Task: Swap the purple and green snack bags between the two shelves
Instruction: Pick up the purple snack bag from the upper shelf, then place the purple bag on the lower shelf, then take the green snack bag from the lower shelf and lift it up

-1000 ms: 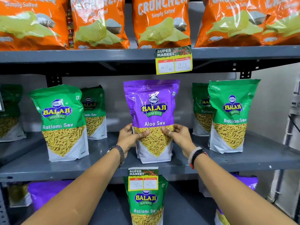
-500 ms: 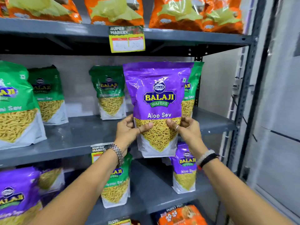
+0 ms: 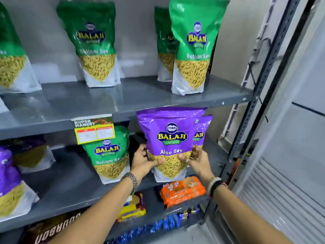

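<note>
I hold a purple Aloo Sev bag (image 3: 170, 136) upright in front of the lower shelf (image 3: 70, 187), below the edge of the upper shelf (image 3: 123, 101). My left hand (image 3: 143, 162) grips its left side and my right hand (image 3: 197, 158) its right side. A second purple bag (image 3: 204, 131) stands just behind it on the lower shelf, and another purple bag (image 3: 7, 176) stands at the far left. One green Ratlami Sev bag (image 3: 110, 154) stands on the lower shelf to the left of my hands. Several green bags (image 3: 193, 46) stand on the upper shelf.
A yellow price tag (image 3: 95, 131) hangs from the upper shelf's edge. Below the lower shelf lie orange biscuit packs (image 3: 182, 191), a yellow pack (image 3: 131, 206) and blue packs (image 3: 165, 224). A perforated steel upright (image 3: 260, 95) bounds the rack at the right, with a white louvred panel (image 3: 284, 199) beyond.
Both hands have carried the purple bag down from the upper shelf level to the front of the lower shelf. My view has tilted down and to the right.
</note>
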Demonstrator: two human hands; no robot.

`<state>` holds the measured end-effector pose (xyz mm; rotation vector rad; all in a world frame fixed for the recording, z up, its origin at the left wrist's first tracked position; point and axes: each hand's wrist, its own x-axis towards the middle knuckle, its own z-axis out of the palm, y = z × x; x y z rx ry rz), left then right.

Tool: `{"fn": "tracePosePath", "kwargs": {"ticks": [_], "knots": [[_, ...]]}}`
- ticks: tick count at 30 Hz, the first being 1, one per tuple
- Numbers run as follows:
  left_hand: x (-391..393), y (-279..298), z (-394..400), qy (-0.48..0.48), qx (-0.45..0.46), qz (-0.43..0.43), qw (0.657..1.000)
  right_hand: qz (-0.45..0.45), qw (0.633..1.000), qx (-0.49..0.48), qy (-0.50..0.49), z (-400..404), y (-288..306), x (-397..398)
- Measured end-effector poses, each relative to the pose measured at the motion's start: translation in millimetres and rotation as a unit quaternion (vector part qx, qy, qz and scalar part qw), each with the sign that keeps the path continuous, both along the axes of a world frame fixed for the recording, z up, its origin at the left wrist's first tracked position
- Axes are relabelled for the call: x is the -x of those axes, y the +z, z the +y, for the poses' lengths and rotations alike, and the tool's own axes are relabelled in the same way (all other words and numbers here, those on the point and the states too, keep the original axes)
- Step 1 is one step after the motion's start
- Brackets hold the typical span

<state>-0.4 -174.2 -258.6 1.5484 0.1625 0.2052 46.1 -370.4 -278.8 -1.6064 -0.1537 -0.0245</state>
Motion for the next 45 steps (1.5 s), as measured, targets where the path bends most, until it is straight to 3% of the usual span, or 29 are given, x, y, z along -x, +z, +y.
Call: {"fn": "tracePosePath", "kwargs": {"ticks": [7, 15, 23, 26, 30, 35, 40, 45], "knots": [[-32.0, -63.8, 26.8, 0.045, -0.01, 0.042, 0.998, 0.045, 0.999, 0.027, 0.009, 42.8, -60.7, -23.9], [-73.6, -103.1, 53.0, 0.091, 0.02, 0.057, 0.994, 0.05, 0.997, 0.048, 0.017, 89.3, -86.0, -66.6], [-76.6, -121.4, 63.7, 0.072, 0.01, 0.047, 0.996, 0.08, 0.995, 0.064, 0.011, 97.3, -93.2, -73.1], [-58.1, -129.9, 64.1, 0.1, 0.006, 0.061, 0.993, 0.118, 0.986, 0.114, -0.037, 97.0, -102.4, -59.5], [-26.7, -142.3, 79.7, 0.186, 0.067, 0.086, 0.976, 0.177, 0.964, 0.169, -0.101, 99.1, -119.7, -35.8], [10.1, -149.6, 121.9, 0.252, 0.058, 0.132, 0.957, 0.195, 0.967, 0.164, 0.026, 126.9, -128.7, -22.5], [14.6, -137.7, 164.7, 0.309, 0.093, 0.103, 0.941, 0.205, 0.959, 0.137, 0.139, 177.9, -120.0, -18.7], [6.0, -133.1, 190.6, 0.241, 0.06, 0.081, 0.965, 0.17, 0.963, 0.136, 0.161, 220.6, -107.7, -23.0]]}}
